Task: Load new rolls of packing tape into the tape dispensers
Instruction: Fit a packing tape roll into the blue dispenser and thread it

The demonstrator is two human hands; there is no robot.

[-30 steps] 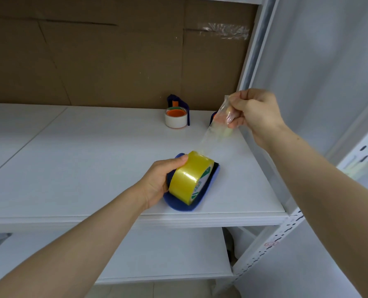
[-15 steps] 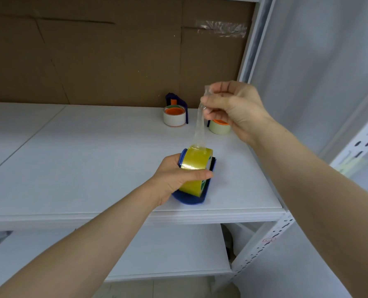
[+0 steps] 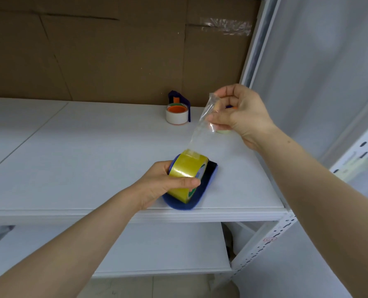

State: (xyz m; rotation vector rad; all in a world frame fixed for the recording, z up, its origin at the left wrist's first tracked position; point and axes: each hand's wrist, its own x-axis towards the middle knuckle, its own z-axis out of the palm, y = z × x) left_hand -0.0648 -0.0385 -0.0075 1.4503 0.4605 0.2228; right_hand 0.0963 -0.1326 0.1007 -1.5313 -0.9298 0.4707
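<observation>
While the left hand point(image 3: 157, 186) grips the yellow roll point(image 3: 185, 168) in the blue dispenser point(image 3: 200, 196), I see the right hand point(image 3: 243, 117) pinching the tape tail point(image 3: 200, 134), stretched toward upper right.

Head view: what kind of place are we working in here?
Probably a stockroom or packing area: white slotted-metal shelving, a cardboard sheet backing the shelf, and a blue tape dispenser with a roll standing at the back.

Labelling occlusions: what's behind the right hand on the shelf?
A sliver of a pale roll shows below the right hand, and a blue-and-orange bit between its fingers. The hand covers the rest, so what kind of thing it is cannot be told.
</observation>
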